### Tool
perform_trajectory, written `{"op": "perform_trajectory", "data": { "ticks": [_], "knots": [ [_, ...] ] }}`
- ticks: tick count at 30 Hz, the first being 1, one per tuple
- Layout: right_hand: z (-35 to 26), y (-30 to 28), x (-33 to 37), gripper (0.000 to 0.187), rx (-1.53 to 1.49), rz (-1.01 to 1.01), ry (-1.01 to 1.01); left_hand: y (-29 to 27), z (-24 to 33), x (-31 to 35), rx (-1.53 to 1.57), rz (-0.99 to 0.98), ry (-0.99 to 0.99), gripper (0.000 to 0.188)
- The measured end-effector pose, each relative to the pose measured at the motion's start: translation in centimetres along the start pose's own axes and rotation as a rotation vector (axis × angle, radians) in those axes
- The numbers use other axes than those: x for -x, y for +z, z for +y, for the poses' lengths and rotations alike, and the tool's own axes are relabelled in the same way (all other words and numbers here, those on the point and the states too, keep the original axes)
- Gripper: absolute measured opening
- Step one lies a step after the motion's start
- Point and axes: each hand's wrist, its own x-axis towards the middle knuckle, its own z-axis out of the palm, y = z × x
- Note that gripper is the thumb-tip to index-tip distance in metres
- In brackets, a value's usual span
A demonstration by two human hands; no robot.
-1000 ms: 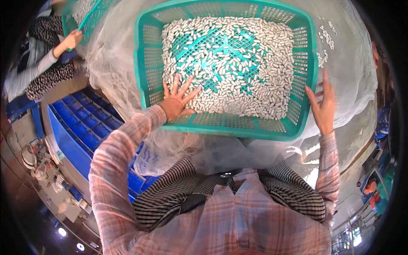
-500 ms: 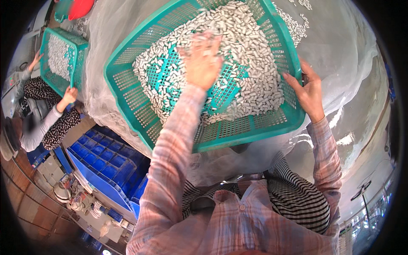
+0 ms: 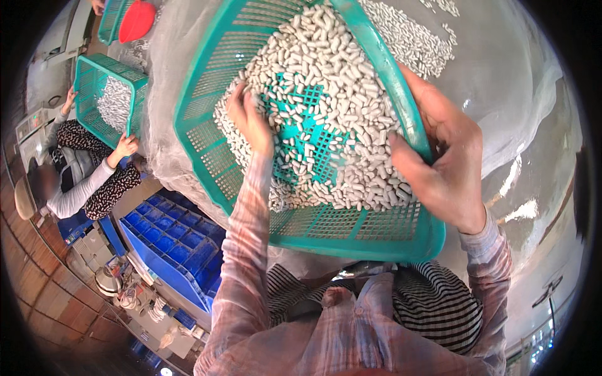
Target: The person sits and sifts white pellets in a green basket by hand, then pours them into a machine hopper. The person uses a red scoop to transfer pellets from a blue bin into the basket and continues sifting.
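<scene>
A large green plastic basket (image 3: 351, 241) with slotted walls is held tilted in front of me. A layer of white capsule-shaped pieces (image 3: 357, 113) covers much of its grid bottom, which shows through in the middle. Over the basket's right rim, my right hand (image 3: 448, 150) is closed, its thumb inside and fingers outside. Inside the basket, my left hand (image 3: 251, 122) rests among the pieces near the left wall. Its fingers are bent and apart, with the fingertips partly hidden by the pieces; no grip on anything shows.
Loose white pieces (image 3: 407, 37) lie on a plastic-covered surface (image 3: 495, 81) beyond the basket. At left, another person (image 3: 81, 182) holds a smaller green basket (image 3: 100, 62) of white pieces. Near it is a red bowl (image 3: 138, 20). A blue compartment tray (image 3: 172, 238) stands at lower left.
My left hand has moved from the basket's middle toward its left wall. The basket's right side is raised and closer, with my right hand on its rim; pieces have shifted over the bare grid.
</scene>
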Motion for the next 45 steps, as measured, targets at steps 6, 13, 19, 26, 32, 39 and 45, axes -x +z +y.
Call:
{"op": "perform_trajectory", "data": {
  "ticks": [6,13,19,26,32,39,45],
  "knots": [
    [1.2,-0.2,0.0,0.061,0.047,0.059,0.016,11.7,12.7,0.2,-0.035,-0.261,0.338,0.022],
    [0.4,-0.7,0.4,0.07,-0.04,0.184,-0.079,-2.2,4.7,9.4,-0.283,-0.903,0.787,0.044],
    [-0.7,-0.6,0.8,0.07,-0.182,0.105,-0.113,0.8,1.4,0.2,-0.423,-0.291,0.266,0.053],
    [-2.3,-1.0,0.4,0.069,0.106,0.071,-0.093,7.0,13.7,8.7,-0.182,-0.622,0.444,0.068],
    [-3.0,-3.7,0.0,0.07,-0.003,0.15,-0.118,-4.3,3.6,7.5,-0.675,-0.84,0.485,0.075],
    [-1.7,-2.4,-0.2,0.073,0.002,0.178,-0.242,1.3,0.3,-2.8,-0.144,0.104,0.051,0.03],
    [-0.8,-3.1,0.5,0.072,-0.03,0.243,-0.206,10.2,12.0,-0.3,-0.024,-0.048,0.326,0.028]
  ]
}}
